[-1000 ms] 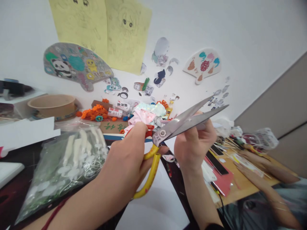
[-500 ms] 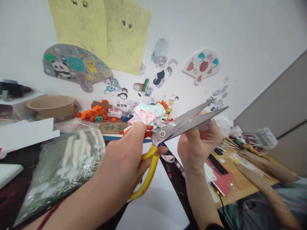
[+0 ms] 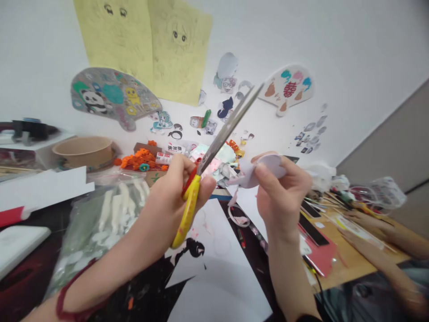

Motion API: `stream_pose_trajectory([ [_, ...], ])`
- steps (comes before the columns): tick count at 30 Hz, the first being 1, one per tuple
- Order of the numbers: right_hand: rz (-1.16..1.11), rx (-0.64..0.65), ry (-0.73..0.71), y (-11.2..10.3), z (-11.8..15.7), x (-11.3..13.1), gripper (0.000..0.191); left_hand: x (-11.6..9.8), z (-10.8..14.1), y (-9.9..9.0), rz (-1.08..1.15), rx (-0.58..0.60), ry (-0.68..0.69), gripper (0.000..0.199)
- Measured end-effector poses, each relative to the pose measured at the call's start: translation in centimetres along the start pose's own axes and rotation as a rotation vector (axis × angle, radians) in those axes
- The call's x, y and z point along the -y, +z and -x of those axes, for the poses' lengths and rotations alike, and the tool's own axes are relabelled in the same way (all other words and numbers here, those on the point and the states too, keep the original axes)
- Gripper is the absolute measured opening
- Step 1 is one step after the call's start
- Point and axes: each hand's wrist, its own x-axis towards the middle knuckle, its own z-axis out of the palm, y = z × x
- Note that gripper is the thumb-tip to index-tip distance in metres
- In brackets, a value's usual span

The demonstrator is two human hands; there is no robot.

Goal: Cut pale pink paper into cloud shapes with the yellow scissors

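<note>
My left hand is closed around the scissors, which have yellow and red handles. Their metal blades point up and to the right, with little or no gap between them. Across from them, my right hand pinches a pale paper cutout between thumb and fingers. The cutout has a rounded edge, and a narrow strip sticks out at its left. The blades are apart from the paper. Below both hands lie white sheets, with a small black-and-white cutout on them.
A clear bag of pale pieces lies at left, near a round tan container. Orange craft flowers and crumpled paper stand along the wall. At right, another person's hands rest on a wooden table beside a phone.
The scissors have swung from pointing right to pointing up, and their blades have closed. They have moved left, away from my right hand, so the paper cutout now shows.
</note>
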Motion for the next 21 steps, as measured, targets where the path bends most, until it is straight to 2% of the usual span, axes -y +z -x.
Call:
stream_pose_trajectory([
  [5, -0.015, 0.242, 0.169, 0.1, 0.4, 0.1, 0.007, -0.1, -0.6, -0.3, 0.240, -0.052, 0.062, 0.033],
  [7, 0.011, 0.311, 0.241, 0.3, 0.4, 0.4, 0.005, 0.0, -0.7, -0.1, 0.207, -0.098, 0.128, 0.031],
  [9, 0.074, 0.377, 0.380, 0.5, 0.5, 0.8, 0.007, 0.3, -0.8, 0.2, 0.220, -0.160, 0.227, 0.033],
  [13, 0.115, 0.409, 0.429, 0.5, 0.4, 1.1, 0.008, 1.0, -1.1, 0.5, 0.334, -0.183, 0.251, 0.037],
  [17, 0.063, 0.477, 0.483, 0.2, 0.3, 0.8, 0.008, 1.0, -1.3, 0.5, 0.347, -0.178, 0.243, 0.038],
  [21, 0.040, 0.447, 0.556, 0.0, 0.2, 0.6, 0.006, 0.9, -1.3, 0.6, 0.377, -0.226, 0.227, 0.036],
])
